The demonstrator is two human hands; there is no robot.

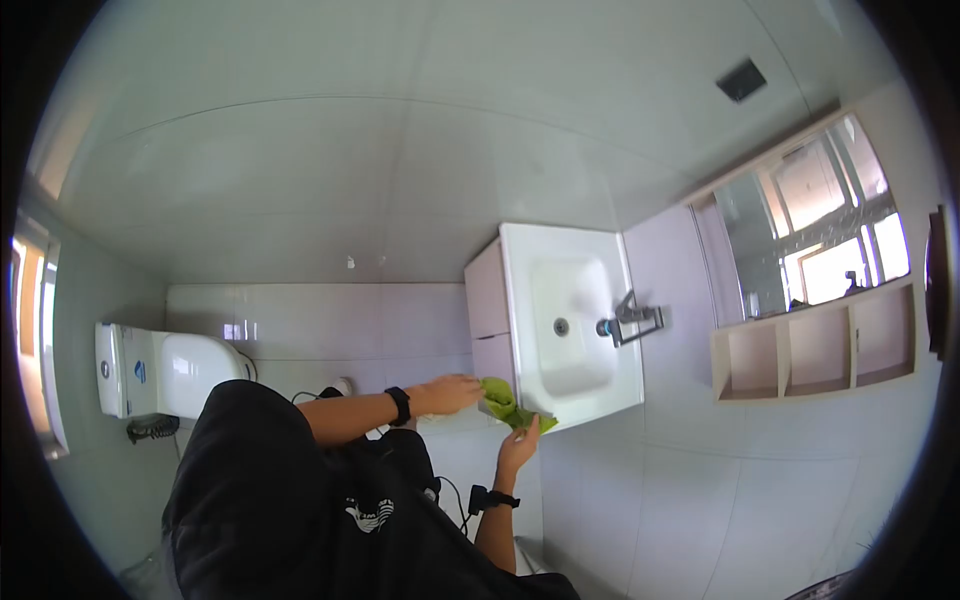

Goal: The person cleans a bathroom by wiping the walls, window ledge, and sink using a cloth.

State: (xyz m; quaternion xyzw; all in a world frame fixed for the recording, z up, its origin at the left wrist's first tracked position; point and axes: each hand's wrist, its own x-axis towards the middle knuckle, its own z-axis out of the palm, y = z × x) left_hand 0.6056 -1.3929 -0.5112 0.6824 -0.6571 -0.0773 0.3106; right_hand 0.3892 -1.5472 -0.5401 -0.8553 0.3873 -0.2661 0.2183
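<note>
A crumpled green cloth (498, 396) is held between both hands beside the near corner of the white sink (508, 300). My left hand (450, 393) reaches in from the left, its fingers closed on the cloth's left end. From below, my right hand (518, 447) grips the cloth's lower right part, with the thumb showing against it. Some fingertips of both hands are hidden by the cloth. Black bands circle both wrists.
A grey faucet (632, 320) stands at the sink's right side. Further right are a mirror cabinet (815, 215) and open shelves (787, 360). A white toilet (195, 372) is at the left. A cable (458, 490) hangs near my right wrist.
</note>
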